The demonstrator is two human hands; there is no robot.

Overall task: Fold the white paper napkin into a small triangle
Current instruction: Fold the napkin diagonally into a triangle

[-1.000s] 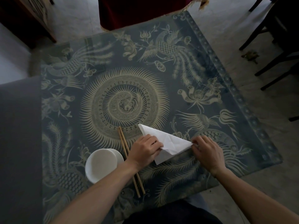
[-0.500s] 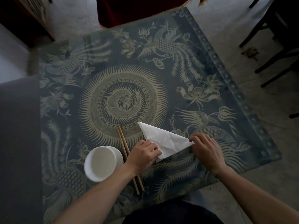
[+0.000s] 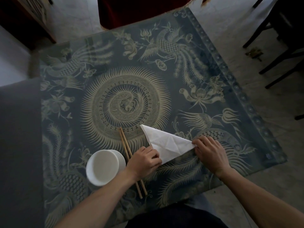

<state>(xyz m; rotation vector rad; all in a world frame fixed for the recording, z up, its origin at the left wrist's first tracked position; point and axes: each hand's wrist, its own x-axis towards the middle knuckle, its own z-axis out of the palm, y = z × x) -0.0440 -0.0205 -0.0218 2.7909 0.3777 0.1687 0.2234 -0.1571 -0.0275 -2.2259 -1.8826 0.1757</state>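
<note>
Head view looked down on a desk (image 3: 205, 51) covered in a dark, pale-patterned cloth, and the napkin (image 3: 166, 142) lay flat on its near part, already a triangle with one point toward the middle of the desk, one at the right and one toward the person. The left hand (image 3: 144, 159) sat on the near corner with its fingers curled, seemingly pinching that corner against the desk, though the fingertips were hidden under the knuckles and I could not tell how much paper they held. The right hand (image 3: 209, 150) covered the right corner, fingers bent and tips on the paper's point, most likely to pin it so the layers would not slide apart. Holding two corners at once made sense to me: thin paper springs open, and the far point lay free, so the edge between the hands could be pressed or the sheet folded again. Creases crossed the sheet's face, so I judged the folding well along but the triangle not yet small. Chopsticks (image 3: 126, 150) lay just left of the napkin, their near part passing under the left wrist, and a white bowl (image 3: 105, 167) stood just beside them, both kept out of the folding space.
</note>
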